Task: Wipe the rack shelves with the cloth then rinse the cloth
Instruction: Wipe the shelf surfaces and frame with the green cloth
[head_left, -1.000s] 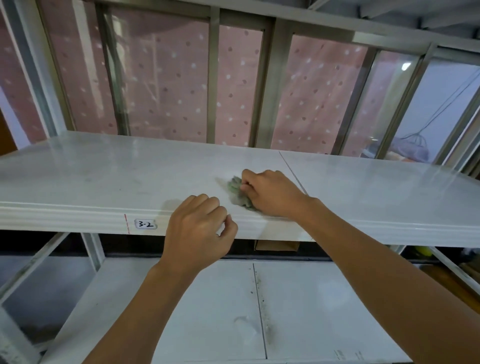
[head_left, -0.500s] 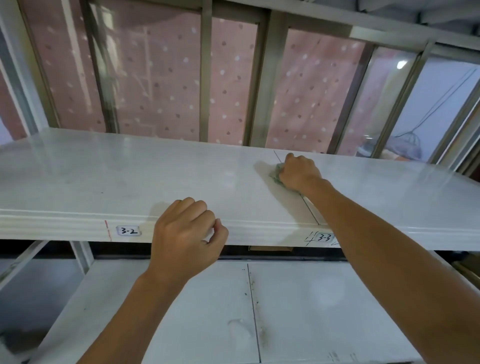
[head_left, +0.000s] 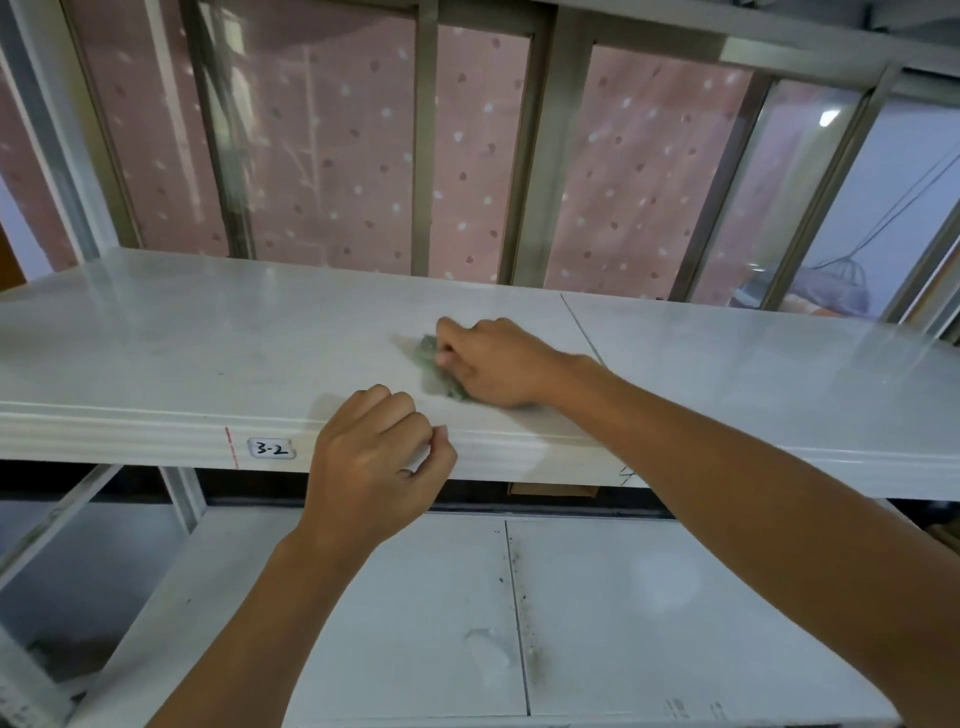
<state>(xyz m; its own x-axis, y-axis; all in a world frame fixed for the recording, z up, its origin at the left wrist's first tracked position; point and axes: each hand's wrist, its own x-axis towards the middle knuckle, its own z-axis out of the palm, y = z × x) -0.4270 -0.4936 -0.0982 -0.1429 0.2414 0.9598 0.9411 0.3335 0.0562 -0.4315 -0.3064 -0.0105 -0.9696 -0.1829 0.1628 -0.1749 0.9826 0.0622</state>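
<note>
A small green cloth (head_left: 435, 366) lies bunched on the white upper shelf (head_left: 182, 343), mostly covered by my right hand (head_left: 496, 361), which presses it down with fingers closed around it. The cloth looks motion-blurred. My left hand (head_left: 376, 457) rests in a loose fist on the shelf's front edge, just right of the "3-2" label (head_left: 271, 448), and holds nothing. Below is the white lower shelf (head_left: 675, 597), with specks of dirt along its panel seam (head_left: 517, 587).
Behind the rack stands a metal window frame (head_left: 543, 156) with a pink dotted curtain behind it. A seam (head_left: 579, 325) splits the upper shelf into two panels. White rack braces (head_left: 179, 493) slant at the lower left. A brown box (head_left: 550, 489) shows under the upper shelf.
My right hand has dragged the cloth from the back of the shelf near the seam leftward and toward the front edge. The left hand stays on the edge.
</note>
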